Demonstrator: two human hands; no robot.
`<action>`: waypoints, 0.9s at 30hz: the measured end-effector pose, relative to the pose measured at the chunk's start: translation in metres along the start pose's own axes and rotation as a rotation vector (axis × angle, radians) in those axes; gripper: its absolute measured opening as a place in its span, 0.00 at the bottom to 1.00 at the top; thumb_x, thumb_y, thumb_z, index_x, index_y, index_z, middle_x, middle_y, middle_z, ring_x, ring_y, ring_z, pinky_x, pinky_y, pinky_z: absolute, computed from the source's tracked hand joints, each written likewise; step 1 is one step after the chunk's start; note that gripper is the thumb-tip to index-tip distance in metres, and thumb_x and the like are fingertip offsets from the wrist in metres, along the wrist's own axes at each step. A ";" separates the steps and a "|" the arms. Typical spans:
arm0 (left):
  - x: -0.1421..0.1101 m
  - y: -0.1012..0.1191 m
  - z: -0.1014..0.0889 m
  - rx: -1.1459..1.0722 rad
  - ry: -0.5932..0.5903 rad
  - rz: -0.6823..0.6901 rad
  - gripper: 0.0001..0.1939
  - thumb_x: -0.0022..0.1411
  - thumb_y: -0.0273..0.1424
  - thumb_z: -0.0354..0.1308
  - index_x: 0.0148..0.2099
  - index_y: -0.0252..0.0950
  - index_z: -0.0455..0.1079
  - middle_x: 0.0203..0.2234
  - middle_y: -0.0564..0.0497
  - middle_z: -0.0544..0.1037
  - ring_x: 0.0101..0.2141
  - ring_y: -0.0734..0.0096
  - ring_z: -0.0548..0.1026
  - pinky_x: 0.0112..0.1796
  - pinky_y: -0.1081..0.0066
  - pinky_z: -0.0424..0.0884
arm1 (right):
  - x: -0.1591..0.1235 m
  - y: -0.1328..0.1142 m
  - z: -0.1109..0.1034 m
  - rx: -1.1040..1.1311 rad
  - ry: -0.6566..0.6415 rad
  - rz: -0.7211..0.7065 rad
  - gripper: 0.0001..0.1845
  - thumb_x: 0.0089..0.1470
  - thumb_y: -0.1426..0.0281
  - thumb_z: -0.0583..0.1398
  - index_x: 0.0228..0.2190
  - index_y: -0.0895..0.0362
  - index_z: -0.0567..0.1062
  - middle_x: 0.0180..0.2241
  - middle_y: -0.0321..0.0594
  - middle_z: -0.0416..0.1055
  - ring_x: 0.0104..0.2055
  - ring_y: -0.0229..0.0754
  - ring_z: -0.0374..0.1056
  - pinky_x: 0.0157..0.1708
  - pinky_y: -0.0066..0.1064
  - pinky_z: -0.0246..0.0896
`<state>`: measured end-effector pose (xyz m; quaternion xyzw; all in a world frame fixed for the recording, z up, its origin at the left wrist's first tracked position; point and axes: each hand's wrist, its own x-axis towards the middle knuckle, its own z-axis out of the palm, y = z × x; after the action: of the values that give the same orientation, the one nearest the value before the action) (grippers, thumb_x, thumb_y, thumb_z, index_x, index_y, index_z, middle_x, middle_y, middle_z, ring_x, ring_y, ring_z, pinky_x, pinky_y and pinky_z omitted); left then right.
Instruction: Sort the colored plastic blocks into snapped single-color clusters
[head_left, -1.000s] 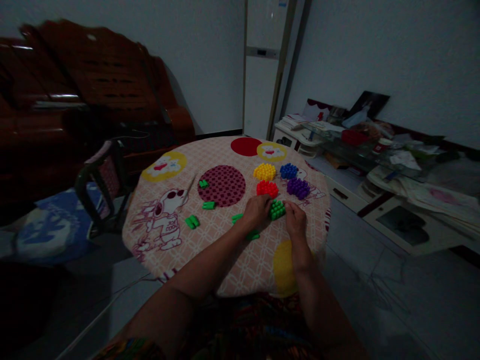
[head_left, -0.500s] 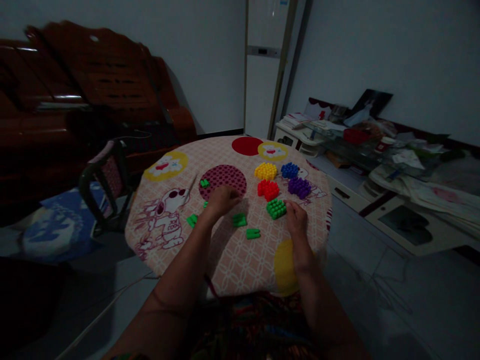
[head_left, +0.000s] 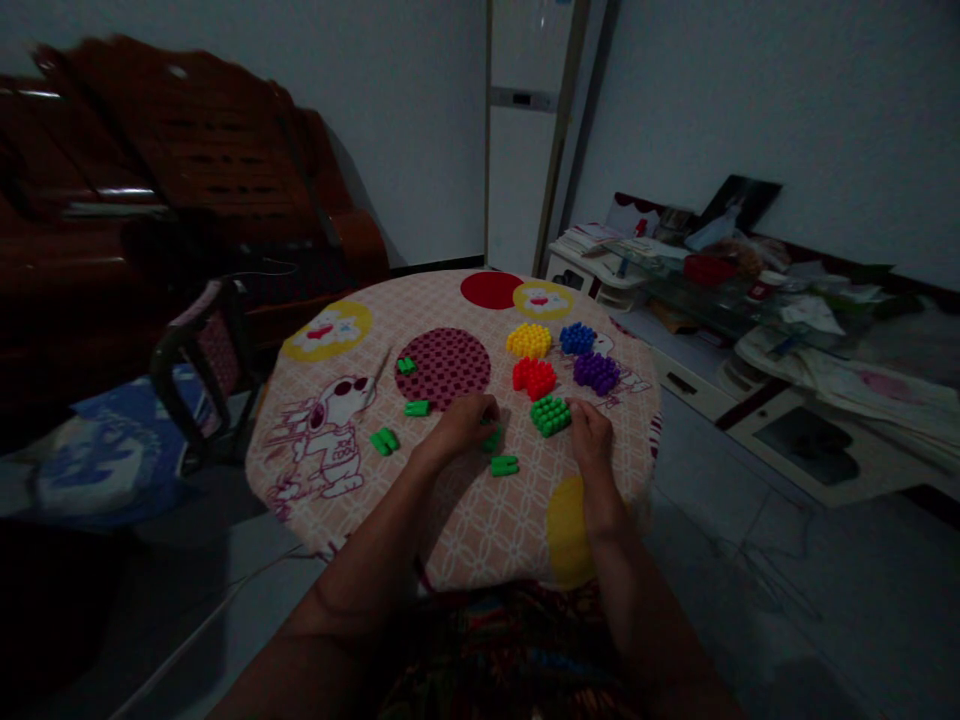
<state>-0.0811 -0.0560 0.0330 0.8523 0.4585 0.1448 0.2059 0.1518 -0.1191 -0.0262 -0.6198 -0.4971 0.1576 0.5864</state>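
Note:
A green cluster of joined studded blocks lies on the round table. My right hand rests against its right side, fingers curled on it. My left hand is closed over a small green block just left of the cluster. Another loose green block lies right below that hand. More loose green blocks sit further left. Behind the green cluster lie a red cluster, a yellow cluster, a blue cluster and a purple cluster.
The table wears a cartoon-print cloth. A small chair stands at its left, a dark wooden sofa behind. A low cabinet heaped with papers and clutter runs along the right wall. Tiled floor lies between table and cabinet.
My left hand left the green cluster, swung out to the left, then came back right and closed over a loose green block. My right hand stayed at the cluster.

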 end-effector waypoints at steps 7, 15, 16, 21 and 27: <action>0.003 0.037 0.017 -0.130 0.071 0.096 0.03 0.57 0.25 0.61 0.35 0.34 0.76 0.32 0.49 0.80 0.33 0.70 0.76 0.37 0.73 0.68 | -0.001 0.000 -0.001 -0.010 -0.009 -0.006 0.22 0.60 0.57 0.52 0.36 0.59 0.79 0.35 0.42 0.78 0.36 0.44 0.70 0.40 0.34 0.65; -0.012 0.069 0.050 -0.070 -0.040 0.280 0.09 0.59 0.26 0.60 0.43 0.36 0.75 0.41 0.45 0.80 0.42 0.63 0.77 0.45 0.69 0.70 | 0.000 0.003 -0.001 0.045 0.033 0.062 0.22 0.58 0.55 0.54 0.34 0.59 0.79 0.34 0.43 0.78 0.38 0.45 0.70 0.41 0.34 0.65; -0.011 0.071 0.050 -0.070 -0.026 0.283 0.09 0.59 0.25 0.59 0.43 0.36 0.75 0.41 0.45 0.80 0.42 0.63 0.77 0.45 0.69 0.70 | 0.001 0.004 -0.001 0.079 0.044 0.086 0.22 0.58 0.55 0.55 0.35 0.59 0.79 0.35 0.44 0.78 0.38 0.45 0.71 0.41 0.35 0.65; 0.009 0.092 0.036 -0.091 0.066 0.310 0.11 0.61 0.25 0.56 0.47 0.36 0.73 0.42 0.46 0.80 0.44 0.62 0.77 0.47 0.67 0.70 | 0.001 0.003 -0.002 0.193 0.087 0.137 0.22 0.57 0.53 0.56 0.33 0.58 0.78 0.33 0.41 0.78 0.34 0.44 0.71 0.37 0.33 0.66; 0.033 0.111 0.044 0.038 0.085 0.221 0.12 0.63 0.25 0.53 0.48 0.34 0.71 0.42 0.41 0.79 0.44 0.59 0.77 0.42 0.66 0.71 | 0.003 0.002 -0.005 0.138 0.132 0.117 0.19 0.55 0.56 0.55 0.30 0.58 0.77 0.31 0.40 0.77 0.32 0.43 0.68 0.35 0.33 0.64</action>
<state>0.0357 -0.0932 0.0506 0.8943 0.3730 0.1940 0.1530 0.1578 -0.1190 -0.0258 -0.6149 -0.4082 0.1843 0.6491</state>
